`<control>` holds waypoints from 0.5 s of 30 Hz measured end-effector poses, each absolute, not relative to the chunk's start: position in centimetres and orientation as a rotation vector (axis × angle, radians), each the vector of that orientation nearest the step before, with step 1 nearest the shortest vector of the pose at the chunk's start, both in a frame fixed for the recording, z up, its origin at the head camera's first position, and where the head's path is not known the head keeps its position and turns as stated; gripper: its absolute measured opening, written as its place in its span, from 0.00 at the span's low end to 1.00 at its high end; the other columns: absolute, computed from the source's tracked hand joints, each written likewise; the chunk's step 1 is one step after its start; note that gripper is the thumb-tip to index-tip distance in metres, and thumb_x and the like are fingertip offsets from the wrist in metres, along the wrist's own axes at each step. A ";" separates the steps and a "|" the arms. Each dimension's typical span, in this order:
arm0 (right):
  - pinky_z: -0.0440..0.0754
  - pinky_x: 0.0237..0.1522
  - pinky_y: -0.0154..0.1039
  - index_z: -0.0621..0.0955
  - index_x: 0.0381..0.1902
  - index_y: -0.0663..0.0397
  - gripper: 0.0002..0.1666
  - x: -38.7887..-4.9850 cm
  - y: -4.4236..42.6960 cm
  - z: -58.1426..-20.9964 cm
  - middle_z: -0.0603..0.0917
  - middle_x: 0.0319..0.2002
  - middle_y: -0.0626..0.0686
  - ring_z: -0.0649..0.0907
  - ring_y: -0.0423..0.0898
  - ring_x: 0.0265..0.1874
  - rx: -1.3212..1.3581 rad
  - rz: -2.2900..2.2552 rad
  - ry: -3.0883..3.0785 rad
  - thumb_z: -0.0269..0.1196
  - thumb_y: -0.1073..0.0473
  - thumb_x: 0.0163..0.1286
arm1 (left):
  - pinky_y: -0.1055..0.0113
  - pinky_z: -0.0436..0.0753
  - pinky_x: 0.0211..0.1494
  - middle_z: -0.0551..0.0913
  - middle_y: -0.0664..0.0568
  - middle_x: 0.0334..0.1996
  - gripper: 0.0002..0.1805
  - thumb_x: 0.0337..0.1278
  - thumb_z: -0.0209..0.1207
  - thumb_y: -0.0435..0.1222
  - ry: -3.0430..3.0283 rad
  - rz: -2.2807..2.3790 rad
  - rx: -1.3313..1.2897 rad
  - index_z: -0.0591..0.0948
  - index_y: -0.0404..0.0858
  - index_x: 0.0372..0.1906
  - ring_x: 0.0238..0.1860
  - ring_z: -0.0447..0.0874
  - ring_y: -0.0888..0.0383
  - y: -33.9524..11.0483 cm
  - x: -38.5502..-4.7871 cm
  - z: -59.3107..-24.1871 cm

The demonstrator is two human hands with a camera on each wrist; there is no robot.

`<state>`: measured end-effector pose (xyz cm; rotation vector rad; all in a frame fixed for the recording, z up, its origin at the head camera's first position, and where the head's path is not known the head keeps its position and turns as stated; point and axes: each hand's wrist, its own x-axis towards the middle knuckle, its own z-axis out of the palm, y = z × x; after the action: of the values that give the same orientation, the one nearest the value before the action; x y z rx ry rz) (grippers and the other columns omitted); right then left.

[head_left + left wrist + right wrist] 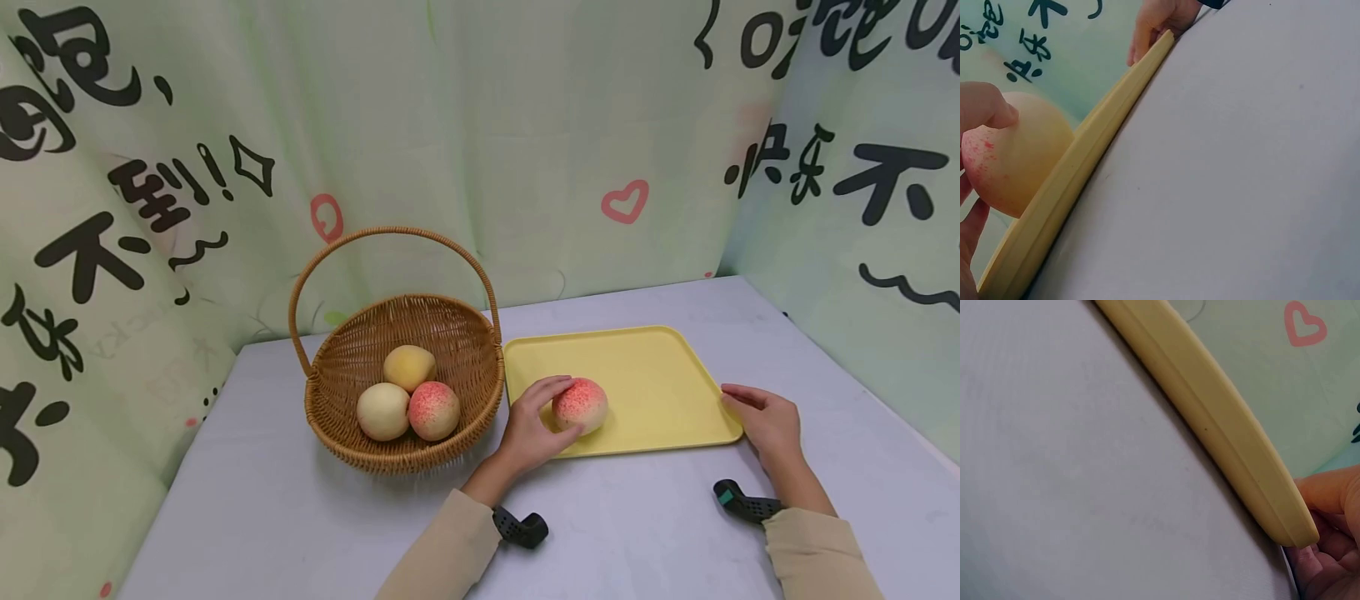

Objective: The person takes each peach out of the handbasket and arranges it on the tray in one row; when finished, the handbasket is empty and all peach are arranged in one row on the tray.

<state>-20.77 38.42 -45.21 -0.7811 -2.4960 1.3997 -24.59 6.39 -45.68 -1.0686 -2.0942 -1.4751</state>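
A pink and cream peach [580, 406] is at the left part of the yellow tray [652, 392]; my left hand [531, 425] grips it between thumb and fingers. The left wrist view shows the thumb on the peach [1029, 156], just over the tray's side [1079, 162]. My right hand [768, 425] rests at the tray's front right corner, its fingers along the edge. In the right wrist view the hand [1332, 544] touches the corner of the tray [1229, 437].
Left of the tray stands a wicker basket [337, 425] with a tall handle. It holds a yellow peach [409, 367], a cream peach [383, 412] and a pink-speckled peach [434, 411]. A printed curtain [540, 150] hangs behind the table [300, 533].
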 end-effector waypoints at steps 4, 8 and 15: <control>0.73 0.32 0.21 0.71 0.60 0.64 0.30 -20.7 38.4 -45.2 0.71 0.57 0.64 0.71 0.51 0.49 -0.785 1.395 -2.504 0.55 0.49 0.68 | 0.68 0.70 0.56 0.75 0.47 0.52 0.30 0.36 0.70 0.30 -2.112 -1.423 -1.061 0.77 0.34 0.53 0.55 0.72 0.57 6.7 -24.5 -45.6; 0.74 0.35 0.24 0.71 0.60 0.63 0.30 -20.7 38.5 -45.2 0.71 0.57 0.63 0.70 0.52 0.50 -0.781 1.397 -2.506 0.54 0.48 0.68 | 0.70 0.70 0.55 0.76 0.47 0.52 0.30 0.38 0.70 0.32 -2.144 -1.389 -1.026 0.77 0.34 0.54 0.55 0.72 0.58 7.4 -24.3 -45.2; 0.75 0.36 0.24 0.71 0.60 0.63 0.29 -20.7 38.5 -45.4 0.71 0.57 0.63 0.70 0.51 0.50 -0.773 1.395 -2.509 0.54 0.48 0.68 | 0.74 0.69 0.54 0.76 0.49 0.50 0.30 0.39 0.70 0.33 -2.207 -1.365 -0.959 0.76 0.34 0.54 0.53 0.73 0.60 8.6 -24.0 -44.7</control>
<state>-20.75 38.53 -45.40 -0.7733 -2.5094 1.3955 -23.98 8.62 -44.67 -0.9585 -2.2070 -1.3655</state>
